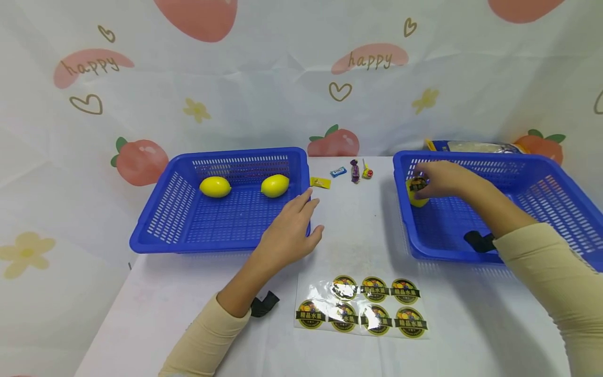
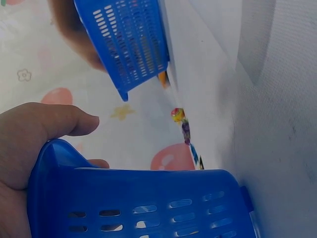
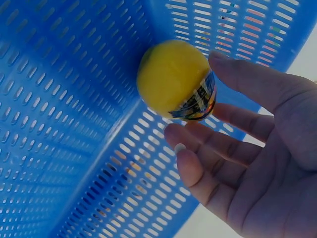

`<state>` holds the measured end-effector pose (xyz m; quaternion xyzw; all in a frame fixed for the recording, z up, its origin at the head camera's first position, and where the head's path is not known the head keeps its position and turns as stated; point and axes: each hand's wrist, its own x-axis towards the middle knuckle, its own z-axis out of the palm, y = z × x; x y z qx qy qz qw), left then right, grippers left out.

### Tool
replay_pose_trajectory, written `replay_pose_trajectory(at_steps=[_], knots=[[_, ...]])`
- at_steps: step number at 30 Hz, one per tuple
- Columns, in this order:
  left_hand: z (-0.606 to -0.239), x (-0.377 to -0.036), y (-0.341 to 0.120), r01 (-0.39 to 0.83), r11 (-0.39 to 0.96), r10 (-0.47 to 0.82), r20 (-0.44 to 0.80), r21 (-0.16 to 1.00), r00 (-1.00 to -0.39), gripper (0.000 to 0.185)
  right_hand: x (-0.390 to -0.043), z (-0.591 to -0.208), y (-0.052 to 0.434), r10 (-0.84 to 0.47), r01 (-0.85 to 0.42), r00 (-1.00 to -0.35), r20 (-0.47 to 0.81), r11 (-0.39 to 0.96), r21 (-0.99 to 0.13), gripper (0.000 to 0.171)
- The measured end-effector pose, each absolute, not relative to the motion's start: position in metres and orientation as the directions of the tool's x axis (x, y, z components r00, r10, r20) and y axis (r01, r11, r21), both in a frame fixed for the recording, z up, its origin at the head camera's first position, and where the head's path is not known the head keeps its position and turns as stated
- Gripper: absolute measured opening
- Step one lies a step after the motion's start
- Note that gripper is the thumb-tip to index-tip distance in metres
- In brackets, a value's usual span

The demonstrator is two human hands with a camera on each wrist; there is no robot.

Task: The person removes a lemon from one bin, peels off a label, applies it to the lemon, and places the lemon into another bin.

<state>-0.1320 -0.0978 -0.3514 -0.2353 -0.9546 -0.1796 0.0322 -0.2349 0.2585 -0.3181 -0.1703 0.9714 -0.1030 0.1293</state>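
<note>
My right hand (image 1: 440,179) reaches into the left end of the right blue basket (image 1: 447,251). Its thumb and fingers pinch one end of a yellow lemon (image 3: 171,79), which bears a round black-and-gold sticker (image 3: 198,101). The lemon is close to the basket's wall; whether it bears on it I cannot tell. My left hand (image 1: 289,233) is at the right rim of the left blue basket (image 1: 219,247), fingers extended and thumb apart; the left wrist view shows the rim between thumb and fingers. Two lemons, one left (image 1: 215,187) and one right (image 1: 275,186), lie in that basket.
A clear sheet of round fruit stickers (image 1: 360,306) lies at the front, between the baskets. Behind are a yellow packet (image 1: 321,183), a blue-white packet (image 1: 338,172), a purple wrapped candy (image 1: 355,171) and a lollipop (image 1: 367,172). A blue-and-yellow bag (image 1: 476,147) lies behind the right basket.
</note>
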Motion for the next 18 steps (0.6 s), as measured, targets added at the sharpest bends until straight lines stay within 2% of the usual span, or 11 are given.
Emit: replay_pose_trajectory(at_steps=[11,18], knots=[[-0.351,-0.132,-0.099,0.451,0.830,0.430,0.138,0.329,-0.892,0.059,-0.233,-0.308,0.262,-0.351,-0.287,-0.902,-0.252,0.923,-0.257,0.054],[-0.350,-0.132,-0.099,0.462,0.825,0.444,0.133,0.325,-0.886,0.059,-0.240,-0.315,0.272,-0.281,-0.171,-0.878,-0.389,0.940,-0.294,0.057]])
